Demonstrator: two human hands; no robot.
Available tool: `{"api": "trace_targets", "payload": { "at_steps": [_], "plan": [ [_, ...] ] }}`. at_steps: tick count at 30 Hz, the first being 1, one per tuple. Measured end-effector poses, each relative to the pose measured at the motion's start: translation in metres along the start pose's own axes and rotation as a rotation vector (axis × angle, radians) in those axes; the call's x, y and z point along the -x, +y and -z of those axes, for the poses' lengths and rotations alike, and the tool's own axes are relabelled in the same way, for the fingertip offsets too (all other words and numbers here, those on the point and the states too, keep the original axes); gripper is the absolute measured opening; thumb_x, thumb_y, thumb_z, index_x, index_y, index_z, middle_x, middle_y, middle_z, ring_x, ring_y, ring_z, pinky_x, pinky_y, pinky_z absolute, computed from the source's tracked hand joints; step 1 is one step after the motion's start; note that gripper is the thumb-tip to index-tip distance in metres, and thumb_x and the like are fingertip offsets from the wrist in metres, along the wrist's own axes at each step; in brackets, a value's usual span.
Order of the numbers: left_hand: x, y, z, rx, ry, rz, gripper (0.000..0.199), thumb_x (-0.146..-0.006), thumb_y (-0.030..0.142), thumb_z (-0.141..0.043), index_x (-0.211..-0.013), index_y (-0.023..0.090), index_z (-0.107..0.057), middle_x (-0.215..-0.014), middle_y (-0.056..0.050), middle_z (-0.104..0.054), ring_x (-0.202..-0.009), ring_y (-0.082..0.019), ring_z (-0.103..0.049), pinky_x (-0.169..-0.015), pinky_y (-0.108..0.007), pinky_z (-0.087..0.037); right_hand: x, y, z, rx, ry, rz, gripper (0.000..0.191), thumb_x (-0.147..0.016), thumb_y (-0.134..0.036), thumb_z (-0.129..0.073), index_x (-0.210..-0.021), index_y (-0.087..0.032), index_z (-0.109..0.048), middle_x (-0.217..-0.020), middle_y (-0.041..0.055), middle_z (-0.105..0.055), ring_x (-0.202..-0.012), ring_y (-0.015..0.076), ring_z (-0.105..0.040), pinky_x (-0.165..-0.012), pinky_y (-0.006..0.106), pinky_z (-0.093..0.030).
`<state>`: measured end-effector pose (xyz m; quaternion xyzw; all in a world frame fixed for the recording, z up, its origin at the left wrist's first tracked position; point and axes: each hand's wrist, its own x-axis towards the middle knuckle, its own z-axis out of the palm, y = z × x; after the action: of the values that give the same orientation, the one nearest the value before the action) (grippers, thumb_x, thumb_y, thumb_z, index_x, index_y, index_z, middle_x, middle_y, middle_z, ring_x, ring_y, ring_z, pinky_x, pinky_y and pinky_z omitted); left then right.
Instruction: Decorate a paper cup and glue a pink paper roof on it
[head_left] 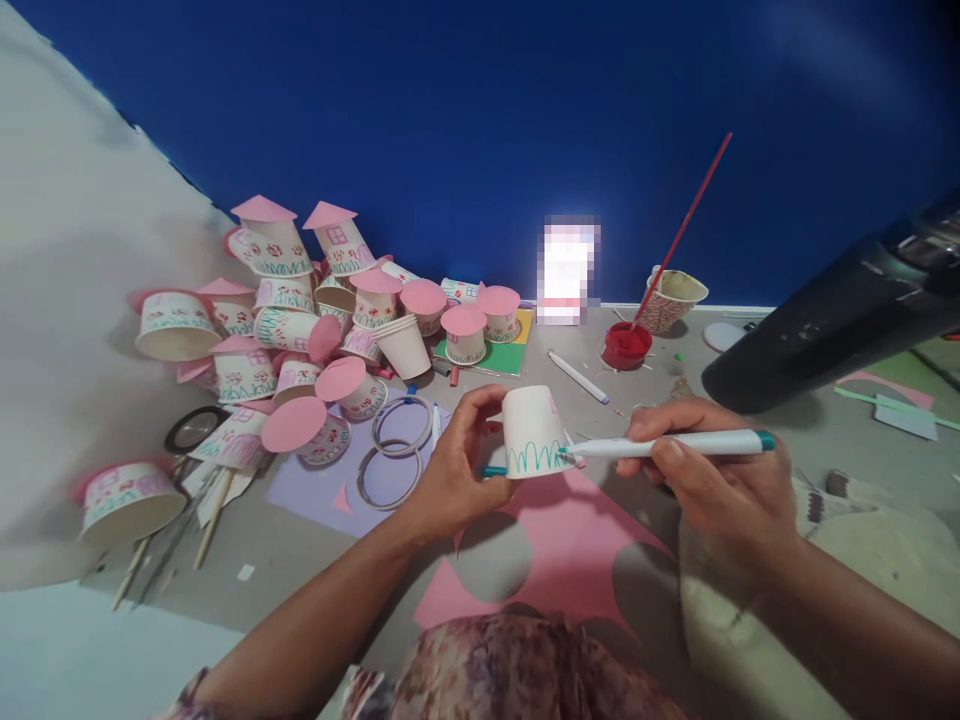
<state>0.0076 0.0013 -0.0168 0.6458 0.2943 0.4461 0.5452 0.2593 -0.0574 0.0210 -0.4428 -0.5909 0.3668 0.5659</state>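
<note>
In my left hand (469,455) is a white paper cup (531,420), held upside down with its wide rim at the bottom. Green zigzag strokes run along the rim, and a bit of pink drawing shows at its right edge. A green marker cap (493,471) pokes out by my left fingers. My right hand (705,465) grips a white marker (675,444) with a green end, its tip touching the cup at the green strokes. Below the cup lies pink paper (570,540) with round cut-outs.
Decorated cups with pink cone roofs (292,425) are heaped at the left. Two grey rings (390,475) lie on purple paper (300,490). Behind are a capped marker (577,377), a red pot (627,346) with a stick and a patterned cup (671,300). A black cylinder (825,300) juts in at right.
</note>
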Motion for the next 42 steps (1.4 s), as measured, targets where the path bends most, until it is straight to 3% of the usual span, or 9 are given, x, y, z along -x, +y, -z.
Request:
{"api": "trace_targets", "payload": {
  "at_steps": [6,14,18,24,31,38,42],
  "plan": [
    [0.005,-0.001,0.003,-0.147,-0.001,-0.023,0.083,-0.067,0.003,-0.072,-0.142,0.032,-0.051,-0.143,-0.007,-0.052,-0.136,-0.028,-0.051,-0.119,-0.047,-0.042,0.006,0.002,0.0,0.096,-0.08,0.078,0.008,-0.1,-0.029,-0.069,-0.106,-0.028,-0.075,-0.076,0.0011,-0.078,-0.073,0.0197,-0.075,-0.065,0.029,-0.057],
    [0.004,0.002,0.003,-0.19,-0.022,-0.021,0.081,-0.068,0.007,-0.072,-0.141,0.032,-0.049,-0.142,-0.007,-0.051,-0.135,-0.029,-0.052,-0.118,-0.048,-0.043,0.004,-0.002,-0.002,0.231,-0.076,0.171,0.011,-0.099,-0.021,-0.069,-0.105,-0.029,-0.073,-0.08,-0.0006,-0.079,-0.07,0.0169,-0.072,-0.061,0.027,-0.052],
    [0.005,0.002,0.003,-0.227,-0.02,-0.021,0.078,-0.07,0.008,-0.073,-0.141,0.033,-0.049,-0.14,-0.007,-0.052,-0.134,-0.028,-0.053,-0.118,-0.048,-0.043,0.004,-0.001,0.0,0.154,-0.133,0.144,0.008,-0.101,-0.026,-0.066,-0.104,-0.027,-0.073,-0.076,0.0001,-0.077,-0.065,0.0177,-0.069,-0.061,0.03,-0.052],
    [0.005,0.005,0.004,-0.282,-0.016,-0.039,0.079,-0.07,0.009,-0.074,-0.141,0.032,-0.048,-0.14,-0.008,-0.05,-0.134,-0.029,-0.052,-0.117,-0.049,-0.042,0.009,0.009,0.003,0.049,-0.09,0.07,0.011,-0.101,-0.033,-0.066,-0.105,-0.026,-0.074,-0.074,0.0016,-0.075,-0.067,0.0199,-0.068,-0.062,0.032,-0.05],
    [0.003,0.014,0.003,-0.433,-0.029,-0.129,0.079,-0.069,0.016,-0.077,-0.14,0.032,-0.048,-0.132,-0.007,-0.049,-0.128,-0.029,-0.049,-0.11,-0.047,-0.046,0.008,0.004,0.001,0.168,-0.06,0.147,0.01,-0.1,-0.025,-0.068,-0.108,-0.028,-0.074,-0.079,0.0013,-0.079,-0.074,0.0209,-0.07,-0.066,0.033,-0.051],
    [0.002,0.016,0.001,-0.523,-0.048,-0.181,0.078,-0.07,0.019,-0.075,-0.142,0.031,-0.047,-0.125,-0.009,-0.047,-0.124,-0.031,-0.046,-0.102,-0.046,-0.05,0.007,0.0,-0.002,0.27,-0.104,0.213,0.015,-0.098,-0.019,-0.068,-0.108,-0.027,-0.073,-0.082,0.0009,-0.078,-0.07,0.0188,-0.07,-0.062,0.031,-0.05],
    [0.002,0.018,0.002,-0.538,-0.05,-0.182,0.078,-0.07,0.02,-0.075,-0.142,0.03,-0.047,-0.125,-0.009,-0.046,-0.124,-0.032,-0.046,-0.105,-0.049,-0.049,0.006,-0.001,-0.003,0.266,-0.137,0.204,0.011,-0.097,-0.02,-0.068,-0.104,-0.027,-0.074,-0.079,0.001,-0.076,-0.067,0.0185,-0.069,-0.062,0.031,-0.05]
  ]
}}
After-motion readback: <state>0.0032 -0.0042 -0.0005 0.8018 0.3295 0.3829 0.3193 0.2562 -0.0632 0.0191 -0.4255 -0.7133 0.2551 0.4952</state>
